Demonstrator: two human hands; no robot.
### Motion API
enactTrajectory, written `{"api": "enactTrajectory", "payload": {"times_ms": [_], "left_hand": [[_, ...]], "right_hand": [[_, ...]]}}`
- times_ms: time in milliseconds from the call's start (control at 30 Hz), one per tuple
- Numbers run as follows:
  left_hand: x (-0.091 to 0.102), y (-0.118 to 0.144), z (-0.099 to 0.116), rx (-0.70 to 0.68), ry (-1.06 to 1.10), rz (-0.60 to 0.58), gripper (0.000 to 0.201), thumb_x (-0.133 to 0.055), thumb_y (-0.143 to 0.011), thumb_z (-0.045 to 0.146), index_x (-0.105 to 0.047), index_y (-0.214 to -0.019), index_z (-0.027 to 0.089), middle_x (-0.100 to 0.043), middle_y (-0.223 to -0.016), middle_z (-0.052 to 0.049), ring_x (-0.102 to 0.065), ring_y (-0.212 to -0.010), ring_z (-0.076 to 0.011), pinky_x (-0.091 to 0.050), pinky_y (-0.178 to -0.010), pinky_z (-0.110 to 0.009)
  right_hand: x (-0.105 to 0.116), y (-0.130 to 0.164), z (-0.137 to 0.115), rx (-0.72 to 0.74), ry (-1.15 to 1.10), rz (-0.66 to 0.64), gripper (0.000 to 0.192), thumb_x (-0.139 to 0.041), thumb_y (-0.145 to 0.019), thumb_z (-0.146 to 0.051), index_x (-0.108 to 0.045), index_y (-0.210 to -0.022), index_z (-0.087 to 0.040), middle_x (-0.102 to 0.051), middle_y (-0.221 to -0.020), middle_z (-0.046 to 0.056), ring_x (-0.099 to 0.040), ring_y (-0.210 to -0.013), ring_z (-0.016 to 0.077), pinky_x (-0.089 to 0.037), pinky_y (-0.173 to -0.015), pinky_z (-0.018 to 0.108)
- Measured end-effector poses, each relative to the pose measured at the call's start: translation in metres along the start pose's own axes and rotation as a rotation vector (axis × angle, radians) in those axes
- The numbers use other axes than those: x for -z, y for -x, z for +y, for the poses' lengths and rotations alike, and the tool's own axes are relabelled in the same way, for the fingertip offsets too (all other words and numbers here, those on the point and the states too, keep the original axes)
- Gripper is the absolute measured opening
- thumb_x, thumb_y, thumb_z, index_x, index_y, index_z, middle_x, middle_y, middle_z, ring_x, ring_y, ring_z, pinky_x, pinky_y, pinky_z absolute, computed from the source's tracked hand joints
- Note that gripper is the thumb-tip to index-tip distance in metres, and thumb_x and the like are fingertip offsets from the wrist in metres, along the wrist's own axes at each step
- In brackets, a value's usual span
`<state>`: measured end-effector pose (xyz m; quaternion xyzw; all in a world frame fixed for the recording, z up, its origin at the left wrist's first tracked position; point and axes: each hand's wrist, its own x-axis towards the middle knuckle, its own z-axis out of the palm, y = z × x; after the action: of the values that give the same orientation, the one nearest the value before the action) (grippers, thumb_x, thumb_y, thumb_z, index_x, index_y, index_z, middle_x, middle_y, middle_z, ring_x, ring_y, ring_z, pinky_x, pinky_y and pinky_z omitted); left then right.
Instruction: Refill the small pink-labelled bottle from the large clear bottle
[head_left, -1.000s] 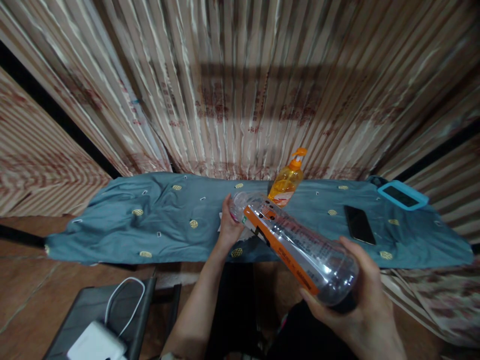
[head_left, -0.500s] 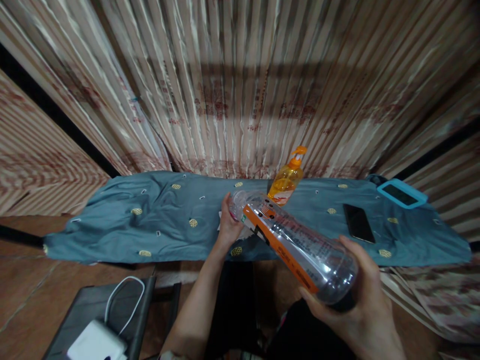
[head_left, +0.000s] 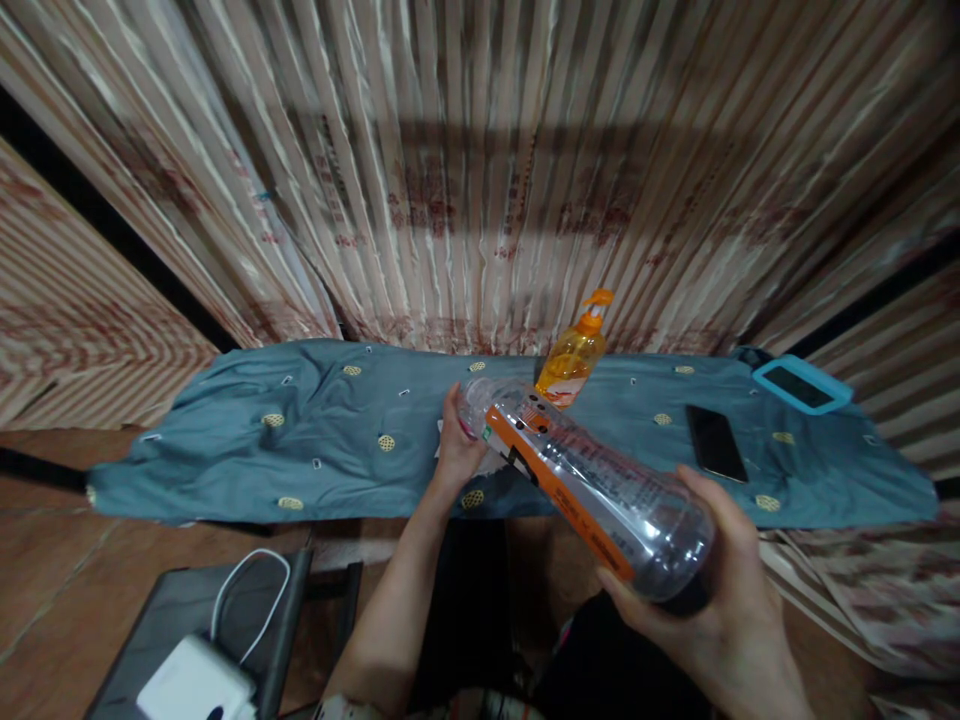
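Observation:
A large clear plastic bottle (head_left: 600,480) with an orange, white and black label lies slantwise in the air before me, its base toward me on the right and its narrow end farther off on the left. My right hand (head_left: 724,580) is closed around the base, thumb below and fingers above. At the neck end, my left hand (head_left: 459,450) is closed on the bottle; most of its fingers are hidden behind it. A small pinkish edge shows beside that palm, too unclear to name. Under the left hand, a whitish flat piece (head_left: 493,464) partly shows on the cloth.
An orange pump bottle (head_left: 571,365) stands behind the clear bottle on the blue-green cloth (head_left: 225,440). To the right lie a black phone (head_left: 716,443) and a light-blue framed device (head_left: 802,385). A white charger (head_left: 196,680) rests on a dark stool (head_left: 161,610). Curtains (head_left: 480,180) hang behind.
Both hands keep their hold on the bottle, almost still. The whole view has shifted very slightly.

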<state>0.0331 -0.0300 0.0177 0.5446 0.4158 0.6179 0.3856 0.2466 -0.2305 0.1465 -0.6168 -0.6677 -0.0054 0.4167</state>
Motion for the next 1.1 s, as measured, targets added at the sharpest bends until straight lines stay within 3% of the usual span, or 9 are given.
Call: {"api": "enactTrajectory", "payload": {"times_ms": [1100], "left_hand": [[0.0002, 0.0000, 0.0010, 0.003, -0.004, -0.011, 0.091, -0.083, -0.066, 0.028, -0.038, -0.146, 0.022, -0.054, -0.149, -0.017, -0.057, -0.138, -0.0311, -0.039, -0.125, -0.053]], "right_hand": [[-0.0006, -0.0015, -0.0004, 0.041, 0.026, 0.016, 0.092, -0.080, -0.084, -0.046, -0.034, -0.162, -0.025, -0.057, -0.141, 0.011, -0.065, -0.117, 0.0290, -0.060, -0.083, 0.035]]}}
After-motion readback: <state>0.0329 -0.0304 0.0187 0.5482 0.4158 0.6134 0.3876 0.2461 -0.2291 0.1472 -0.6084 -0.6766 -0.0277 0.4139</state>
